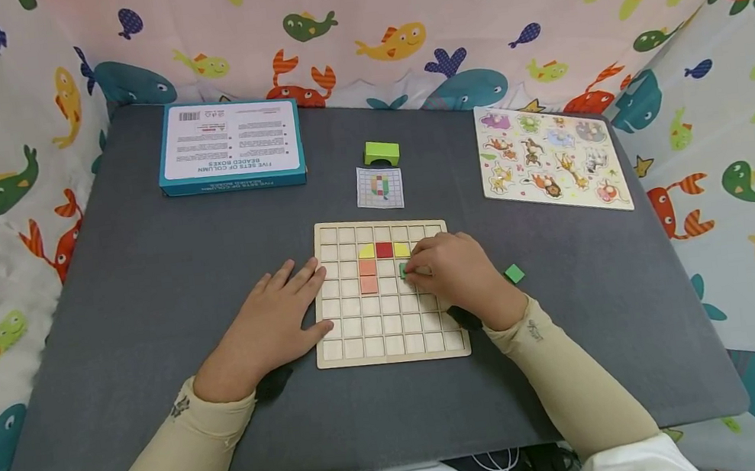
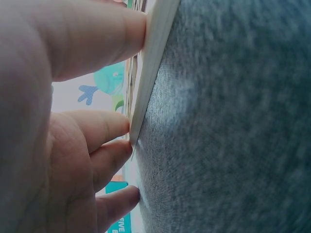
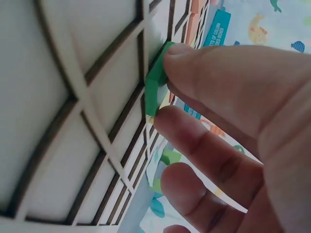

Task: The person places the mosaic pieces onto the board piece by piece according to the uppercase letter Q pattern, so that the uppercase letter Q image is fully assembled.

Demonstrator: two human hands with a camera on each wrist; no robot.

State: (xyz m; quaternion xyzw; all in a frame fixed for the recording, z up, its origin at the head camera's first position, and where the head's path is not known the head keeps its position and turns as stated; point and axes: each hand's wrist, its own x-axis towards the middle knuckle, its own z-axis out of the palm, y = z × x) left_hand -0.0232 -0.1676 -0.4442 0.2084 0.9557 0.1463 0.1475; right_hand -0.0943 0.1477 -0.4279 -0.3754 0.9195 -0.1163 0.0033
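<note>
A wooden grid board lies flat on the table. My left hand has its fingers spread, the tips against the board's left edge. Over the right side of the grid, my right hand pinches a small green block between thumb and index finger; in the right wrist view it is right at a cell's dividers. In the grid's upper part, a red block sits between a left yellow block and a right yellow block. Below the left one are two orange-pink blocks.
Another green block lies right of the board. Beyond the board, a pattern card leans toward a light-green arch block. A teal box stands back left, and an animal puzzle board lies back right.
</note>
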